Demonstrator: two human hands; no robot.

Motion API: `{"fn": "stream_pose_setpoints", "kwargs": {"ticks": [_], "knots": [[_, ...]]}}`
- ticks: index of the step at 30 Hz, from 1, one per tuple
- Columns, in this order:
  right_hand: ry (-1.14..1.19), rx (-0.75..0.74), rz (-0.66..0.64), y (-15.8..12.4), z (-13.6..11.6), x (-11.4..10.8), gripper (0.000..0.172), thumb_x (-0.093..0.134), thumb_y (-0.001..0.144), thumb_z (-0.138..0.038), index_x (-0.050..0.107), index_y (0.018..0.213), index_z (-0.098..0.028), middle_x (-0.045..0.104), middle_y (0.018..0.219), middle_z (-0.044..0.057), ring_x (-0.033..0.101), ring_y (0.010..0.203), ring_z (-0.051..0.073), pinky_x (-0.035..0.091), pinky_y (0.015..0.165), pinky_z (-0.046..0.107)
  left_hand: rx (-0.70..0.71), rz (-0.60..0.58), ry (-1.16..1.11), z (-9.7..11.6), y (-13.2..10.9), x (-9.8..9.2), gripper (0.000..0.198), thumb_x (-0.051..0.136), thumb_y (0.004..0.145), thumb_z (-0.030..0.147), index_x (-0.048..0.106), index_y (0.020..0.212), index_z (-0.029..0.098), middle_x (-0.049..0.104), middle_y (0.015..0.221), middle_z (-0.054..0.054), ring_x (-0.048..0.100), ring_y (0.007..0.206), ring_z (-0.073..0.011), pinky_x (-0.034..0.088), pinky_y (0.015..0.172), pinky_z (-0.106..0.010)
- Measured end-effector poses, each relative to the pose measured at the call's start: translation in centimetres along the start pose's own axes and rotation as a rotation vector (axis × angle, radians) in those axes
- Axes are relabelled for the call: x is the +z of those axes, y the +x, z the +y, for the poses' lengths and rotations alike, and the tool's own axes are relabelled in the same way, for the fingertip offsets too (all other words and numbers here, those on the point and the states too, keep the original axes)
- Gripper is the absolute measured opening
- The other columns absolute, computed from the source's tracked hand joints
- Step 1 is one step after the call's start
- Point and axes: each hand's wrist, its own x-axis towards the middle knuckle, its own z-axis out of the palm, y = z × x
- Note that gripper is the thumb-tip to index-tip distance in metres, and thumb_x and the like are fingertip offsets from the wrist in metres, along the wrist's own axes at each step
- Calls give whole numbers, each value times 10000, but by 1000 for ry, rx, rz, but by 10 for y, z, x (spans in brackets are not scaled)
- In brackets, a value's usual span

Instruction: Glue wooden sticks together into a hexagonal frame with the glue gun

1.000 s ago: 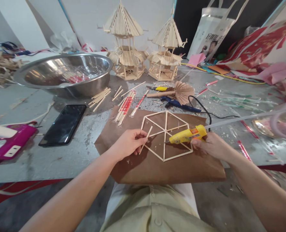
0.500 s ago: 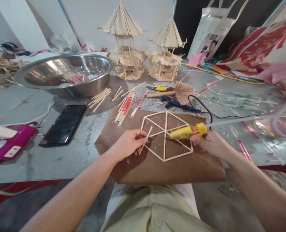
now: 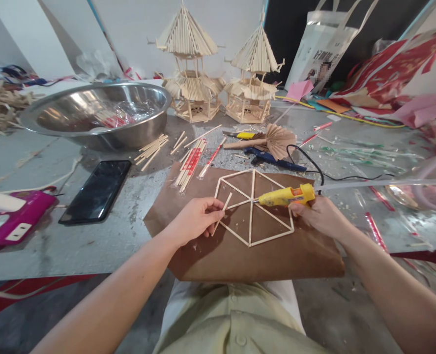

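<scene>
Head view showed a flat hexagonal frame point(image 3: 250, 225) of slim, pale wooden sticks, its spokes meeting at a hub, on smooth brown paper point(image 3: 254, 265) over a scuffed grey table point(image 3: 51, 258). Clocked from that hub, the left hand point(image 3: 201, 219) sat near nine, fingers pinching a short stick point(image 3: 227, 201) that leaned toward one o'clock. Just past three, the right hand point(image 3: 324, 216) had its fingers curled round a yellow plastic glue gun point(image 3: 287, 196), its metal nozzle at the hub; contact there could not be told.

Red-wrapped sticks point(image 3: 192, 166) and a shiny steel basin point(image 3: 144, 125) lay at ten, a glossy black phone point(image 3: 96, 191) at nine. Roofed stick towers point(image 3: 191, 93) stood at eleven and twelve, a pleated paper fan point(image 3: 282, 142) at one.

The gun covered part of the upper-right spoke and rim; the left fingers hid a lower-left corner. The gun's handle was mostly hidden, and clear tubing point(image 3: 420, 189) at three was blurred and cut off.
</scene>
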Motion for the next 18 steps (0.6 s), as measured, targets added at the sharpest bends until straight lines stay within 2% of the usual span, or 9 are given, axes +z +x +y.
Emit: {"fn": "stream_pose_setpoints", "kwargs": {"ticks": [7,18], "knots": [[-21,-4,15,1,1,1,366,431,718,-481,566,554,-183,462,417,-7,502,466,156,339,400,241,1,-2,-5,-1,0,0,189,522,697,303,526,801,145,448,433,66,452,385,-63,375,372,-158],[-65,20,34,-1,-1,0,323,447,707,-458,529,544,-192,460,410,-6,498,449,159,335,377,242,-2,-2,-8,-1,1,-1,198,526,692,312,531,799,145,447,430,63,450,383,-63,381,372,-158]]}}
